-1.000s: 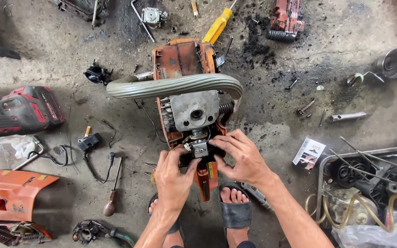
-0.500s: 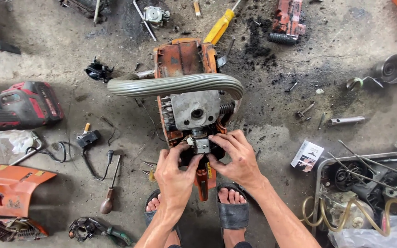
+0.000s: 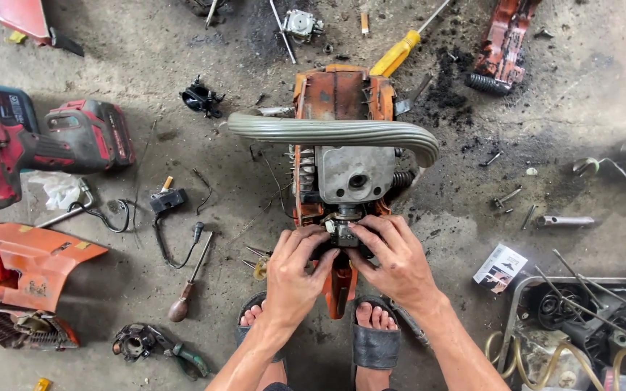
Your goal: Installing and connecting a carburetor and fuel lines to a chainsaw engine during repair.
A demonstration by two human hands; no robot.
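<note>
Head view: looking straight down at a dusty concrete floor (image 3: 182, 43) scattered with tools and parts.
Chainsaw body: the orange chainsaw body (image 3: 338, 94) lies stripped on the floor between the person's sandalled feet, a grey handle bar (image 3: 331, 130) arching across it and the bare metal cylinder (image 3: 356, 174) just below that bar.
Small metal part: a small metal part (image 3: 342, 232) sits at the near end of the engine, just under the cylinder.
Left hand: the left hand (image 3: 295, 271) has its fingertips pinched closed on the left side of the small metal part.
Right hand: the right hand (image 3: 393, 257) pinches the same part from the right, its grip closed around it, thumb on top.
Around: a yellow-handled screwdriver (image 3: 400, 51) lies just beyond the saw; a red cordless drill (image 3: 52, 145) and an orange cover (image 3: 27, 264) lie well off to the left; a wooden-handled screwdriver (image 3: 186, 293) lies near the left foot; a metal tray (image 3: 519, 304) of parts sits at the right.
</note>
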